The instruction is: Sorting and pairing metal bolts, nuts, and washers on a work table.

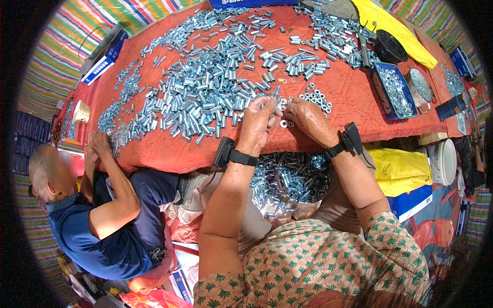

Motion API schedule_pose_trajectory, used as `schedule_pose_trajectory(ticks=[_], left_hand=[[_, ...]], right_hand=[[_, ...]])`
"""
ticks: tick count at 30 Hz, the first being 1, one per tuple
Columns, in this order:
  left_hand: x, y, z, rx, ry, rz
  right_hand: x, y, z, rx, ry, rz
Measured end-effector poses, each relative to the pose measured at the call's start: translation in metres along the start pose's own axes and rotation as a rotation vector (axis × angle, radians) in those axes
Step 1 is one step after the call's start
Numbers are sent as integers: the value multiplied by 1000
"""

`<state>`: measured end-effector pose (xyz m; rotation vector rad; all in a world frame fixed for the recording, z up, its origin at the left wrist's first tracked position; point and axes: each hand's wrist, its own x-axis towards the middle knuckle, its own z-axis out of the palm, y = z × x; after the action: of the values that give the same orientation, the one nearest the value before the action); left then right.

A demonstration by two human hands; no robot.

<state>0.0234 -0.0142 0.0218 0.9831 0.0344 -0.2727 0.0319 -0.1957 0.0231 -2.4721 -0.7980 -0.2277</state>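
My left hand [257, 118] is closed over the table's near edge, with a slim metal bolt [277, 91] sticking up from its fingers. Close beside it, my right hand [310, 119] has its fingertips pinched together over some small washers [283, 123]; whatever it grips is hidden. Just beyond the right hand lies a cluster of hex nuts [316, 97]. A big heap of short metal sleeves [200, 92] spreads out to the left of my hands. Below the table edge, between my legs, is a pile of metal fasteners [287, 179].
Red cloth [349, 108] covers the table. At right stand a blue tray of small metal parts [394, 92], a black bowl [390, 47] and a round tin [420, 84]. On my left a co-worker in dark blue [97, 241] handles small parts at the table edge.
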Motion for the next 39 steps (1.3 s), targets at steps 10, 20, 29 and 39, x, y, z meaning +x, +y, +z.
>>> schedule_pose_trajectory(ticks=[10, 20, 29, 39], left_hand=[[-5, -4, 13, 134, -92, -165], [4, -17, 18, -83, -173, -201], [5, -15, 21, -52, -116, -91], [5, -12, 18, -8, -101, -55]], right_hand=[[4, 18, -31, 915, 247, 372], [6, 9, -37, 304, 371, 22], [2, 21, -48, 103, 356, -48], [13, 36, -17, -238, 198, 27]])
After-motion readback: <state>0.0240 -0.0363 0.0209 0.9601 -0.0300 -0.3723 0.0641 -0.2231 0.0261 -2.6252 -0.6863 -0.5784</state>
